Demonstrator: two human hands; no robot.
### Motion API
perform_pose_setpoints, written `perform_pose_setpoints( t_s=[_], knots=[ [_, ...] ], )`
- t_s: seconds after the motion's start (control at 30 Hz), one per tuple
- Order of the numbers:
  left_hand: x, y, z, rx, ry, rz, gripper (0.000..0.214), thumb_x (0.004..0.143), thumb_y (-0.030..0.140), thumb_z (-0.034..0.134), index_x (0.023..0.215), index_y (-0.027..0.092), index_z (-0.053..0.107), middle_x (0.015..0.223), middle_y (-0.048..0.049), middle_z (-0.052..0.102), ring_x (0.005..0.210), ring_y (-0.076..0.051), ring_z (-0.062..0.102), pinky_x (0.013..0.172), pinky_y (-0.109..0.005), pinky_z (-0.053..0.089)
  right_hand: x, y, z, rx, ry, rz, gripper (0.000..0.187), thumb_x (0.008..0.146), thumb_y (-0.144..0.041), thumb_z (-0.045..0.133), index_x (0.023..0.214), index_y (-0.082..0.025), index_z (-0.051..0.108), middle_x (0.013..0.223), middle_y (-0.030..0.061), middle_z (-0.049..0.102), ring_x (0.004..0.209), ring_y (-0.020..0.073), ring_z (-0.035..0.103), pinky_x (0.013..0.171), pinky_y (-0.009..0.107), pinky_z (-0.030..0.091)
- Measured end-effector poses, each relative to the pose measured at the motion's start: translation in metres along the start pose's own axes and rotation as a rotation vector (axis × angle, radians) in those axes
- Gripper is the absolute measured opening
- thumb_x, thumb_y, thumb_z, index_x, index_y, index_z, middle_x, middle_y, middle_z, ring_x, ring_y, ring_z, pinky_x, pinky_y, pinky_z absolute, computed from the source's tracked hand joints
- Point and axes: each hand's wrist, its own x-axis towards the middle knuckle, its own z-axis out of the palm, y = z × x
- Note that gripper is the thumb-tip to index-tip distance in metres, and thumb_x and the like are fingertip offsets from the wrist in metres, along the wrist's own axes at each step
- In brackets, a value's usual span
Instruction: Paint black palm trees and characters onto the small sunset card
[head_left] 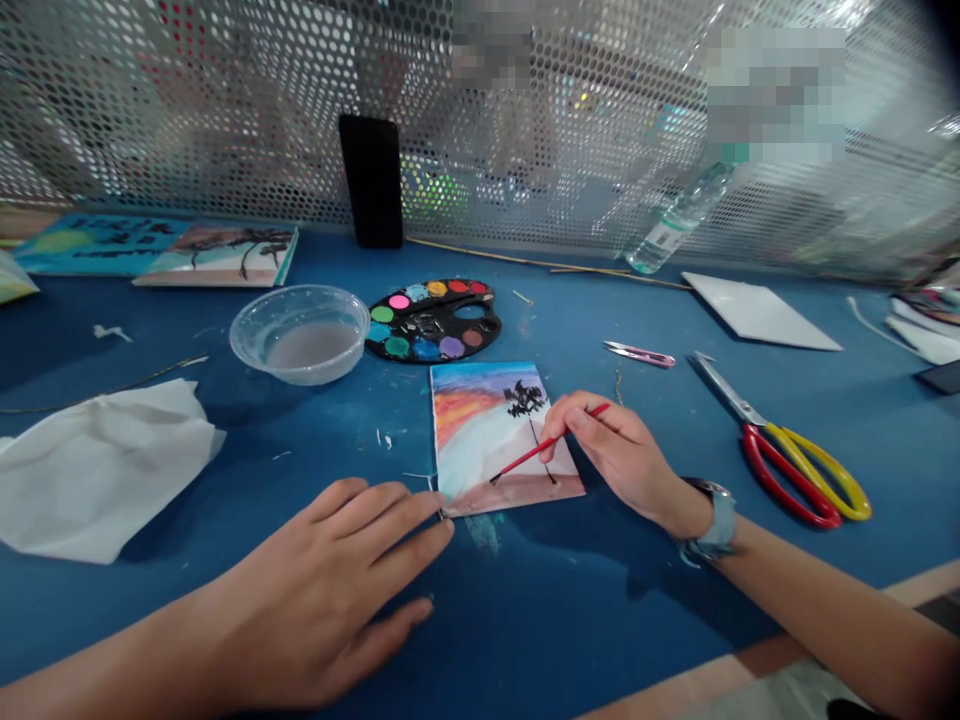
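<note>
Red brush (525, 457) pinched in fingers of right hand (615, 445), seemingly for control, over painted card (474, 440), frame centre; left hand (322, 575), fingers open, apparently steadies corner; palette (420, 328), bowl (315, 373) handily above.

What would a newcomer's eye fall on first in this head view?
Probably the small painting in the middle, its orange and blue sky vivid, with the right hand holding a red brush over it and the left hand at its lower left corner. Next, likely the black palette of bright paints just beyond the painting, then the red-and-yellow-handled scissors out to the right.
</note>
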Motion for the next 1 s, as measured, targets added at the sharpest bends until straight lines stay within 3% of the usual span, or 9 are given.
perform_pose_setpoints(
  t_s=[0.07,0.17,0.3,0.43,0.63,0.77,1.0],
  knots=[
    [-0.002,0.000,0.002,-0.079,0.036,-0.073,0.032,0.099,0.033,0.053,0.129,0.024,0.061,0.129,-0.0025,0.070,0.110,-0.022,0.065,0.091,-0.037,0.040,0.000,0.000,0.001,0.013,0.002,-0.031,0.027,0.105,-0.035,0.049,0.091,-0.024,0.070,0.085,0.0016,0.072,0.082,0.0168,0.067,0.082,0.033,0.047],
    [-0.005,-0.006,0.004,-0.318,0.072,-0.288,0.023,0.101,0.023,0.047,0.119,0.029,0.060,0.123,0.0028,0.068,0.112,-0.015,0.062,0.094,-0.031,0.042,0.000,-0.002,0.004,0.017,0.002,-0.080,0.027,0.106,-0.033,0.049,0.092,-0.024,0.070,0.082,0.0009,0.072,0.081,0.0163,0.068,0.081,0.033,0.047],
    [-0.005,-0.020,0.009,-0.429,0.079,-0.469,0.019,0.104,0.025,0.041,0.116,0.029,0.056,0.115,0.0042,0.068,0.109,-0.009,0.064,0.092,-0.022,0.048,0.000,-0.004,0.008,-0.023,-0.002,-0.115,0.026,0.105,-0.031,0.049,0.094,-0.026,0.072,0.085,0.0007,0.072,0.084,0.0157,0.068,0.084,0.033,0.047],
    [-0.005,-0.027,0.011,-0.376,0.046,-0.413,0.024,0.103,0.023,0.044,0.120,0.032,0.058,0.120,0.0058,0.070,0.112,-0.012,0.065,0.095,-0.028,0.047,0.001,-0.003,0.008,0.038,0.018,-0.081,0.026,0.106,-0.031,0.049,0.093,-0.026,0.072,0.083,-0.0003,0.073,0.081,0.0153,0.068,0.082,0.032,0.048],
    [-0.004,-0.016,0.001,-0.109,0.029,-0.089,0.034,0.099,0.020,0.049,0.129,0.026,0.063,0.128,0.0053,0.071,0.107,-0.015,0.066,0.093,-0.033,0.040,0.001,-0.003,0.003,0.103,0.130,-0.044,0.025,0.103,-0.032,0.054,0.089,-0.025,0.073,0.085,-0.0004,0.071,0.079,0.0141,0.067,0.079,0.030,0.050],
    [-0.004,-0.008,-0.001,-0.096,0.063,-0.108,0.031,0.101,0.023,0.045,0.121,0.024,0.069,0.119,0.0058,0.074,0.098,-0.016,0.065,0.091,-0.034,0.038,0.003,-0.010,-0.002,0.140,0.171,-0.072,0.023,0.101,-0.031,0.058,0.087,-0.024,0.075,0.082,-0.0001,0.069,0.077,0.0127,0.065,0.075,0.028,0.051],
    [-0.009,0.008,0.001,0.211,-0.025,0.032,0.040,0.102,0.024,0.031,0.129,0.023,0.060,0.126,0.0003,0.070,0.105,-0.021,0.058,0.094,-0.041,0.037,0.009,-0.020,-0.016,0.094,0.315,-0.205,0.024,0.099,-0.029,0.060,0.081,-0.023,0.076,0.076,0.0006,0.067,0.069,0.0132,0.063,0.071,0.029,0.050]
  ],
)
